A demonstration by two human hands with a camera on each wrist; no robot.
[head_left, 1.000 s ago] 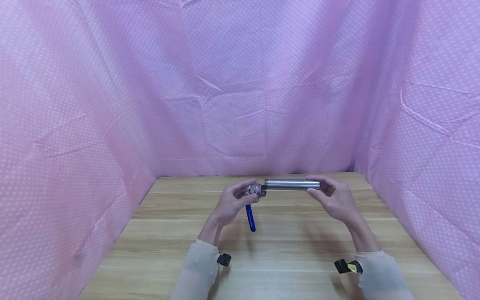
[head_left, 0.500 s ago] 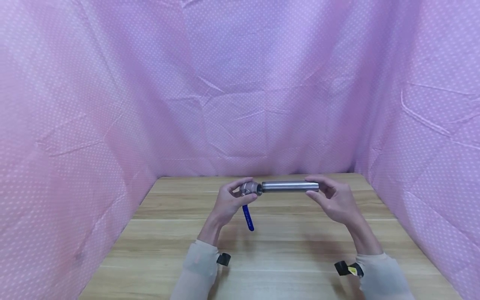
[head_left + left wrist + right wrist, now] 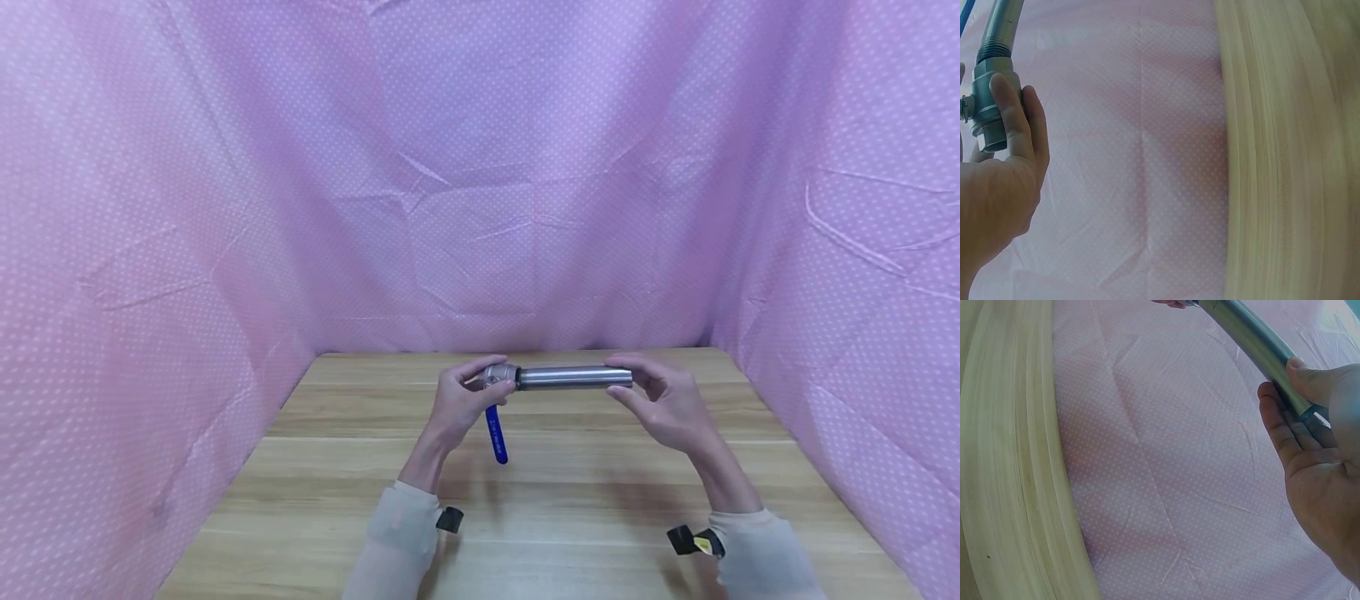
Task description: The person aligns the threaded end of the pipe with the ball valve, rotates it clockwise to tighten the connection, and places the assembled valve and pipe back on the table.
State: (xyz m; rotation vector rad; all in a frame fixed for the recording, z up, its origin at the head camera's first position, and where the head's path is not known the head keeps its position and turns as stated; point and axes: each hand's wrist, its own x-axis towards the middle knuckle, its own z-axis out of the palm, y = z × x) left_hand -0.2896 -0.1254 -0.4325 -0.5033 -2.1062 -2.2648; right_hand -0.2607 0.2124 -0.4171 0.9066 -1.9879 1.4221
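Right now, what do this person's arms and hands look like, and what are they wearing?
The left hand and right hand are ungloved. The left sleeve and right sleeve are pale and plain, ending near the wrists. Each wrist has a small black device: left device, right device, the latter with a yellow patch beside it.

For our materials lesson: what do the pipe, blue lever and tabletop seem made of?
Pipe: metal, probably steel; silvery highlights suggest a smooth finish. Blue lever: likely smooth plastic coating, from its even colour; anything underneath is hidden. Tabletop: smooth wood or wood-effect laminate, from its pale grain.
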